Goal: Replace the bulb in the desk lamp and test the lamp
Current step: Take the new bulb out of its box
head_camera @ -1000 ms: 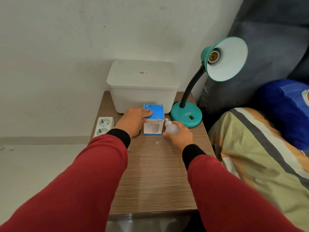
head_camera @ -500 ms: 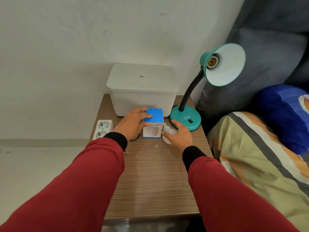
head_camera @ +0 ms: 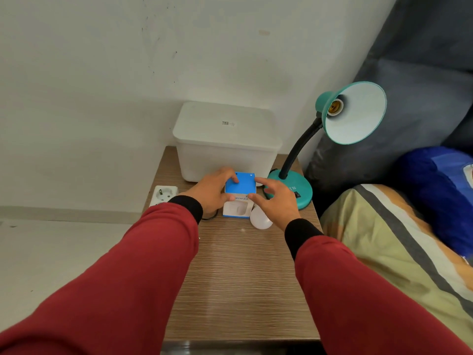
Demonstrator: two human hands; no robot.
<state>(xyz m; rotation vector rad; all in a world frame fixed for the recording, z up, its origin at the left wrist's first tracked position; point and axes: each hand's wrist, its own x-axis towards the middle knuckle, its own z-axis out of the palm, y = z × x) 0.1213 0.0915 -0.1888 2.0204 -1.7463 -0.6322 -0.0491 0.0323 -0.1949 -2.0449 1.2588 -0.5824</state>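
A teal gooseneck desk lamp [head_camera: 291, 190] stands at the wooden tabletop's [head_camera: 240, 290] far right corner, its shade tilted to show a bare brass socket [head_camera: 334, 108]. A white bulb [head_camera: 259, 219] lies on its side near the lamp's base, beside an upright blue-and-white bulb box [head_camera: 239, 196].

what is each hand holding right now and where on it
The left hand grips the blue-topped box by its left side, fingertips on the top. The right hand holds nothing; it reaches toward the box's right edge, above the loose bulb.
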